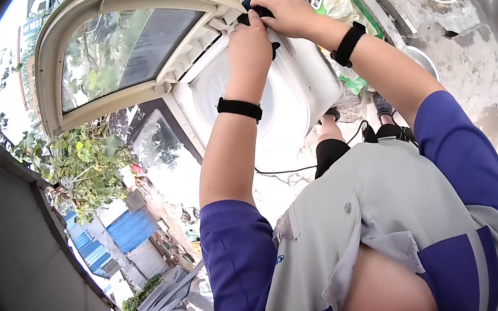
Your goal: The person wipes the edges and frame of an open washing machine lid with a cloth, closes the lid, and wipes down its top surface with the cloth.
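Closest to the camera is the person's grey shirt (387, 187) with purple sleeves and a purple panel low on the chest. Both bare forearms reach away from it, each with a black band round it near the wrist: the left band (240, 109) and the right band (349, 45).

Beyond the bands, the two hands meet at a top corner of the washing machine. The left hand (247, 40) has its fingers bent and closed on a small dark item (252, 12). The right hand (286, 11) comes in beside it from the right, its fingers curled and pinching the same dark item. The item is partly covered by the fingers, so its full shape cannot be told. Another dark piece (275, 50) shows just beside the left wrist, against the machine.

The washing machine (307, 74) is white, with a pale round area inside its top. Its cream-framed lid (46, 69) stands raised on the left, and leaves show through its see-through window.

Below and past the machine are the person's lower legs in black shorts, a dark shoe (382, 105) and a thin black cable (286, 170) running over the ground. To the right of the machine lies a green and white bag (342, 5), with the rim of a metal basin (425, 60) near it on worn concrete.

Farther off on the left are leafy plants (91, 162), and beyond them blue panels (132, 229) and a grey sheet (167, 297).
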`<move>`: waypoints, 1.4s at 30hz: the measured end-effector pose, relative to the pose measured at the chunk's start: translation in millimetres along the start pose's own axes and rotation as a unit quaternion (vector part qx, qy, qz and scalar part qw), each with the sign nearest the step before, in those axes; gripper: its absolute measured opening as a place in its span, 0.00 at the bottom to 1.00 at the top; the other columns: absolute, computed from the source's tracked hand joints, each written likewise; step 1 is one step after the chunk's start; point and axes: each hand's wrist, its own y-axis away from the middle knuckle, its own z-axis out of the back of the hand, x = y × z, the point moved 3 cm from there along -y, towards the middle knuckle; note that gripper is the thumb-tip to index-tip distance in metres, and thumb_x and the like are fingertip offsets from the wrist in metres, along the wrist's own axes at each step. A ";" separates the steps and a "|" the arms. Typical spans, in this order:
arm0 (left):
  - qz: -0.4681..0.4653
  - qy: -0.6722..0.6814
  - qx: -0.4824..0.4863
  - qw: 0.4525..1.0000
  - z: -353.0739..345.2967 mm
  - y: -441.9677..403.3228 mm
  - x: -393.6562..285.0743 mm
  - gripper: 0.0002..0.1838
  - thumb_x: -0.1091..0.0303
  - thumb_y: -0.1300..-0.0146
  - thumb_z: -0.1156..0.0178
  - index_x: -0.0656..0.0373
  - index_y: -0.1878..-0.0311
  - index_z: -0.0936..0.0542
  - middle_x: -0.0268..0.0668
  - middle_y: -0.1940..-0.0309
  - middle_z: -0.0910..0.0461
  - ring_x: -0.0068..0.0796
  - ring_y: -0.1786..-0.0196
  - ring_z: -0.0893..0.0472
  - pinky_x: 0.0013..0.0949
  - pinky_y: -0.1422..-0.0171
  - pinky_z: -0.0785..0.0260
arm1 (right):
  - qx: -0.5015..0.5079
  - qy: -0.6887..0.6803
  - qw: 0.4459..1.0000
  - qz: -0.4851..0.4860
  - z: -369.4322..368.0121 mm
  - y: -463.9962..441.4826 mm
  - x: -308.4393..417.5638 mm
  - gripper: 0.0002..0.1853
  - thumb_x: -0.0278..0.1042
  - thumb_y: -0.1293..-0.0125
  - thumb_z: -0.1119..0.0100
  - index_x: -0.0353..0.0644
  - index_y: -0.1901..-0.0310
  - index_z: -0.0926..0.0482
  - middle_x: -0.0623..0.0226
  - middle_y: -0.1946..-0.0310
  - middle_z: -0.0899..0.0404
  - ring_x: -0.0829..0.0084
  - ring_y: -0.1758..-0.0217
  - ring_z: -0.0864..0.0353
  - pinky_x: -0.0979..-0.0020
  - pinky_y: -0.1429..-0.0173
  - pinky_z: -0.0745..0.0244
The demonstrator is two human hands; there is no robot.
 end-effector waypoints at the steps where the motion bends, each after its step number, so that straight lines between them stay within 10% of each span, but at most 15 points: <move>1: 0.015 0.015 0.000 1.000 5.2 12.1 -4.9 0.27 0.73 0.39 0.45 0.67 0.35 0.28 0.55 0.62 0.21 0.49 0.63 0.19 0.41 0.60 0.24 | 0.029 -0.019 0.999 0.008 1.3 8.4 4.1 0.19 0.36 0.37 0.37 0.48 0.44 0.23 0.61 0.49 0.25 0.55 0.46 0.22 0.60 0.45 0.24; 12: 0.106 0.169 -0.098 0.975 32.2 205.1 -85.8 0.28 0.78 0.49 0.41 0.55 0.40 0.23 0.42 0.50 0.25 0.46 0.50 0.27 0.42 0.44 0.28 | 0.240 0.127 0.956 0.110 50.2 161.2 105.6 0.11 0.34 0.39 0.37 0.42 0.57 0.26 0.58 0.59 0.29 0.55 0.62 0.20 0.57 0.63 0.23; 25: 0.274 0.100 -0.210 0.933 7.1 345.7 -7.2 0.22 0.77 0.52 0.35 0.51 0.51 0.15 0.37 0.40 0.24 0.51 0.45 0.26 0.47 0.43 0.28 | 0.289 0.065 0.852 0.431 -66.4 171.9 196.3 0.09 0.30 0.41 0.45 0.46 0.58 0.23 0.66 0.60 0.26 0.62 0.55 0.21 0.60 0.52 0.26; 33: 0.211 0.246 -0.185 0.928 19.9 257.6 -51.5 0.19 0.59 0.48 0.29 0.50 0.52 0.17 0.33 0.51 0.24 0.44 0.43 0.29 0.45 0.40 0.37 | 0.392 0.055 0.889 0.232 11.9 121.5 136.4 0.18 0.24 0.42 0.38 0.46 0.48 0.20 0.54 0.53 0.26 0.51 0.50 0.25 0.57 0.45 0.27; 42: 0.269 0.214 -0.217 0.914 -2.3 292.3 0.6 0.12 0.59 0.48 0.29 0.50 0.60 0.16 0.28 0.45 0.23 0.39 0.41 0.29 0.47 0.38 0.44 | 0.491 0.187 0.799 0.293 -72.3 112.9 173.1 0.10 0.30 0.38 0.41 0.45 0.56 0.27 0.60 0.60 0.27 0.55 0.53 0.23 0.57 0.55 0.24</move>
